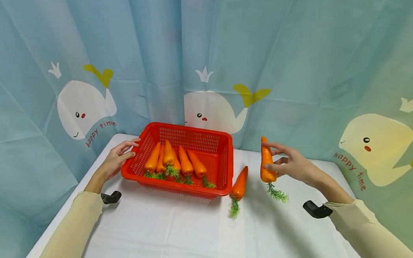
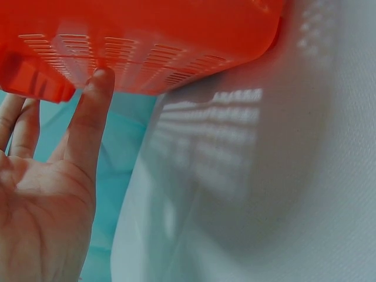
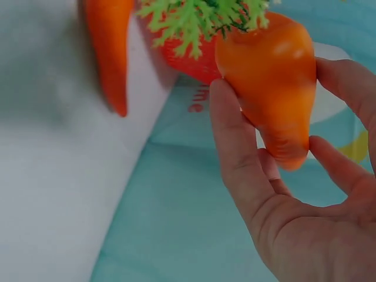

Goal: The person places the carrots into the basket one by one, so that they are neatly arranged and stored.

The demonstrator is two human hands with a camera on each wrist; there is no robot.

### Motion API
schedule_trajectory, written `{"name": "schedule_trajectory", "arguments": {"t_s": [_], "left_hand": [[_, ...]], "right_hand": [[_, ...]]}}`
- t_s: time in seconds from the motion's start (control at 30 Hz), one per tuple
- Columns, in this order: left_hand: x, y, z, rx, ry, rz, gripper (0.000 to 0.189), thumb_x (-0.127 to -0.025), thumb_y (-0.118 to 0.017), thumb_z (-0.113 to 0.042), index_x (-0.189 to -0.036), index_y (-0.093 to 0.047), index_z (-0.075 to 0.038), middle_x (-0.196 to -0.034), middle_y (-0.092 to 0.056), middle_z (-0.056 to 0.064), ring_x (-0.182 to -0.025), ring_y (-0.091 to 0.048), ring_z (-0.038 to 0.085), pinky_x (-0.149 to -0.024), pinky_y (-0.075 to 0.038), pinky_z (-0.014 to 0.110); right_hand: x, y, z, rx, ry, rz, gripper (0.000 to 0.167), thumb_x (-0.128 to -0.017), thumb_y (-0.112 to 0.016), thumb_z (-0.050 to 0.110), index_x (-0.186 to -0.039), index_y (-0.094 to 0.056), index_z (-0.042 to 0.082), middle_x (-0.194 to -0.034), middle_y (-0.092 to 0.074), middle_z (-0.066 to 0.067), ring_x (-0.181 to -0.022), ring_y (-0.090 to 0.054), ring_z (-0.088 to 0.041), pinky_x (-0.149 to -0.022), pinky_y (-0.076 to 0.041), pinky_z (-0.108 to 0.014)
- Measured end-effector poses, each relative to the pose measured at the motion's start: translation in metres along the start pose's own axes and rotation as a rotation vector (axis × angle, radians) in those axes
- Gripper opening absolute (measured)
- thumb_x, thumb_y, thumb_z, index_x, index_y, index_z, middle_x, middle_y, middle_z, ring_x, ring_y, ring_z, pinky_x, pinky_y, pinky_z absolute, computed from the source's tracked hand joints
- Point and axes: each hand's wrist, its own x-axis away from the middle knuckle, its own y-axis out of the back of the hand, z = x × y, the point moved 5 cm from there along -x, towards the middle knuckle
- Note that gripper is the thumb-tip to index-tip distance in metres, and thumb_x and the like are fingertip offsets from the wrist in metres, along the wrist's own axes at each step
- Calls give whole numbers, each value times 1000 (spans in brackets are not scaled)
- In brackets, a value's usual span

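My left hand (image 1: 117, 159) holds the left side of a red plastic basket (image 1: 231, 162). In the left wrist view, one fingertip (image 2: 103, 76) meets the slotted outer wall while other fingers pass behind the rim. Inside the basket lie several orange carrots (image 1: 198, 166) with leafy green tops toward its front. To the right, my right hand (image 1: 294, 164) pinches another carrot (image 1: 266, 164) above the white table, its pointed end up and its green leaves (image 1: 277, 193) hanging below. In the right wrist view, fingers touch that carrot (image 3: 270, 70) from both sides.
One more carrot (image 1: 240, 184) lies on the white-covered table (image 1: 186, 230) just right of the basket, leaves toward the front. Behind the table hangs a blue curtain (image 1: 284, 70) printed with white whales. Black wrist pieces (image 1: 316, 210) stick out beside both sleeves.
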Motion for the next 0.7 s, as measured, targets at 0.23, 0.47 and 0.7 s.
{"name": "schedule_trajectory", "arguments": {"t_s": [0.23, 0.47, 0.7], "left_hand": [[0, 0, 0, 14, 9, 1, 29, -104, -58, -11, -131, -53, -1, -164, -34, 8, -137, -43, 17, -93, -56, 29], [1, 2, 1, 48, -2, 11, 30, -104, -58, -9, -131, -51, 3, -163, -36, 6, -133, -47, 12, -93, -56, 28], [1, 0, 0, 63, -1, 11, 31, -104, -58, -8, -131, -50, 5, -163, -36, 6, -132, -48, 10, -93, -56, 29]], "right_hand": [[3, 9, 16, -10, 54, -61, 74, -94, -77, 15, -157, -38, 12, -139, -44, -25, -99, -70, -20, -77, -63, -41], [4, 11, 22, -21, 74, -70, 74, -93, -77, 15, -157, -39, 13, -137, -44, -23, -98, -71, -22, -77, -63, -41], [3, 10, 25, -33, 81, -71, 73, -93, -78, 15, -156, -41, 13, -136, -45, -23, -98, -72, -22, -77, -63, -42]]}}
